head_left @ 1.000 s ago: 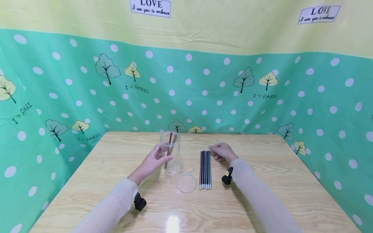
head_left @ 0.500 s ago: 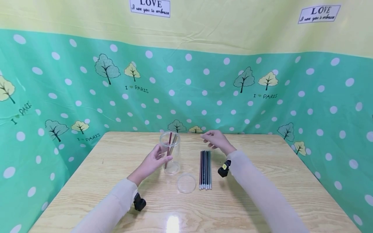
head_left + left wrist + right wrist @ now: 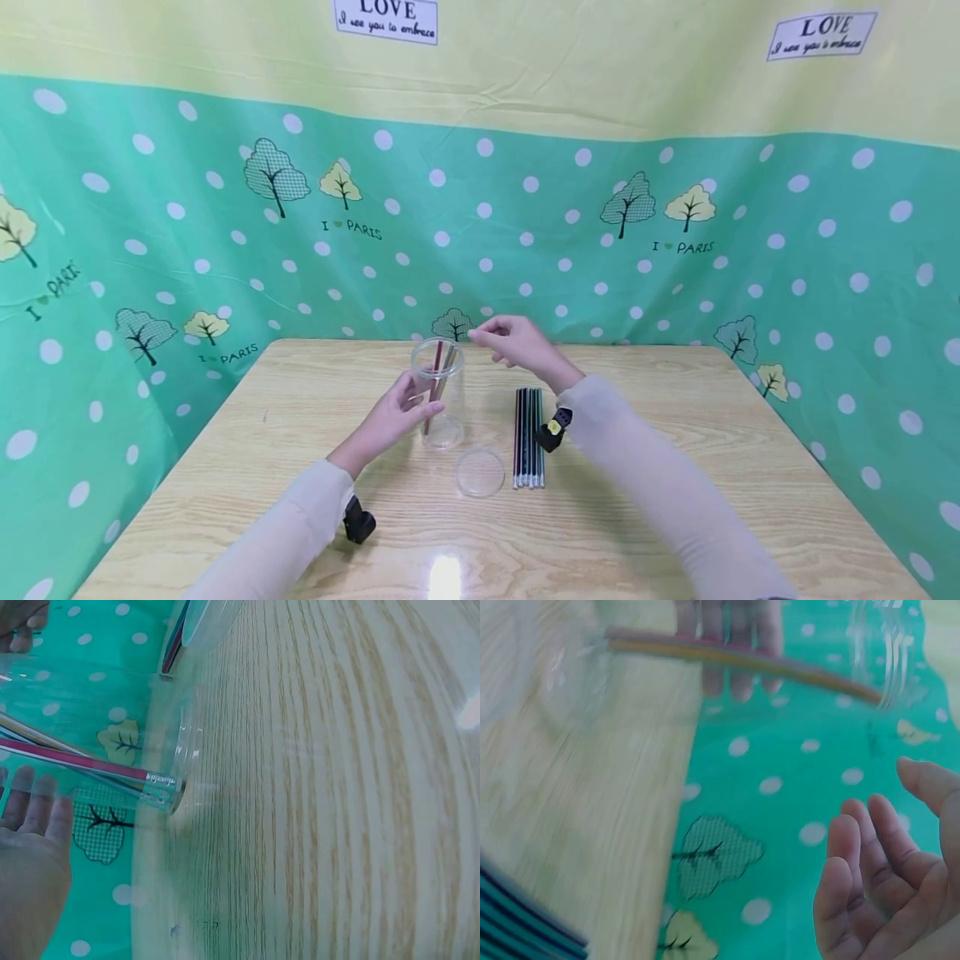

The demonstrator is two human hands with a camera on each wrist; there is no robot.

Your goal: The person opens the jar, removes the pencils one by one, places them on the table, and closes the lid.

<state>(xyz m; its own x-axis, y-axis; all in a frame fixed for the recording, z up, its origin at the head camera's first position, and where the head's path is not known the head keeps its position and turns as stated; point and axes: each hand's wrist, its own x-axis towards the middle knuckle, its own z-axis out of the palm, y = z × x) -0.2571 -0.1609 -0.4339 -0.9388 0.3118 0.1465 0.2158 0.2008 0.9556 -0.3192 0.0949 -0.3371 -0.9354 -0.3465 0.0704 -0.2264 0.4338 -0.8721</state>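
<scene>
We are facing a wrinkled cloth backdrop (image 3: 517, 204), yellow above and green below, with white dots (image 3: 486, 265) and trees (image 3: 628, 200); a light reflection (image 3: 445, 577) is gleaming on the wood-grained table (image 3: 675, 400).
</scene>
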